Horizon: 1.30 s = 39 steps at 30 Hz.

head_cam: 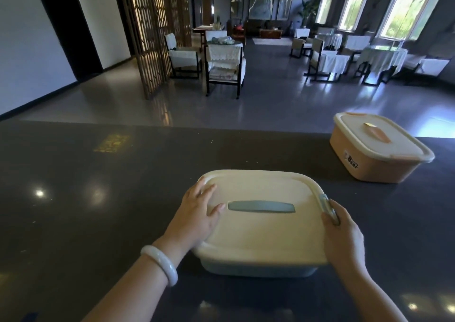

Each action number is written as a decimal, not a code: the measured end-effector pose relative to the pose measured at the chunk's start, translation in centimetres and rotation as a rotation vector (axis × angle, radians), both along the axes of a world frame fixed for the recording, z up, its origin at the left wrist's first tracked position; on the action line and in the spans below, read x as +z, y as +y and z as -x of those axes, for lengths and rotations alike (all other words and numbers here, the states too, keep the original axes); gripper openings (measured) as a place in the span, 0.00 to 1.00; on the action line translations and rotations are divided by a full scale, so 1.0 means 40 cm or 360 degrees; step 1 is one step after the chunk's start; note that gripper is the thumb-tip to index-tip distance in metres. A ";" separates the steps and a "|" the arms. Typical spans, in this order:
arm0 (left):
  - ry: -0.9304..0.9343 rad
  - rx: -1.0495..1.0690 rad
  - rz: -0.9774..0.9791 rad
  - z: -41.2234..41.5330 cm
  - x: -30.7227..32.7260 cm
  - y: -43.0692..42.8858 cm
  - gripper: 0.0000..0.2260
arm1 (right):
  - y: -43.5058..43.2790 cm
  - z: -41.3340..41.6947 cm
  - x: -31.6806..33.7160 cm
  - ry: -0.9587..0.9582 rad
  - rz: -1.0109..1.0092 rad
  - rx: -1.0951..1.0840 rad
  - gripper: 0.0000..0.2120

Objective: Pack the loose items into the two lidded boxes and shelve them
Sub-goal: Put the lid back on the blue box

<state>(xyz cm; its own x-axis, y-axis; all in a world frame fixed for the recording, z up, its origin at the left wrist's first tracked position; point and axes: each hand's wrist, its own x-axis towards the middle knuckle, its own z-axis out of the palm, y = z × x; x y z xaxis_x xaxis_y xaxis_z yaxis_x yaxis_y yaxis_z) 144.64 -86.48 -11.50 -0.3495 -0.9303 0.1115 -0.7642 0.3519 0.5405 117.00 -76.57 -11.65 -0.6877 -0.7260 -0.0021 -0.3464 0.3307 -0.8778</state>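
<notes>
A pale blue box [258, 270] with a cream lid [266, 235] and a grey-blue handle [261, 206] sits on the dark counter [98, 210] right in front of me. My left hand [197, 213] lies flat on the lid's left side, fingers spread. My right hand [342, 235] grips the box's right edge, thumb on the blue side clasp [326, 203]. A second box [369, 164], peach with a cream lid and an orange handle, stands closed at the far right of the counter. The contents of both boxes are hidden.
The counter's far edge runs across the middle of the view. Beyond it lies a lounge floor with chairs [225, 63], cloth-covered tables [384, 58] and a wooden lattice screen [152, 33]. A white bangle [161, 263] is on my left wrist.
</notes>
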 end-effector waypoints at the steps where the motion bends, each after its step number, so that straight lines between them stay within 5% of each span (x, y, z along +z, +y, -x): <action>1: 0.0012 -0.0009 0.0010 0.018 -0.001 -0.024 0.27 | -0.020 0.015 0.002 -0.0009 -0.0003 -0.0015 0.18; 23: 0.0076 0.0118 -0.0100 0.396 -0.001 -0.692 0.27 | -0.698 0.395 0.010 0.0051 -0.0085 0.0064 0.18; 39: 0.0082 0.0127 -0.0163 0.428 0.006 -0.810 0.26 | -0.845 0.449 -0.008 0.0023 -0.0094 0.0156 0.19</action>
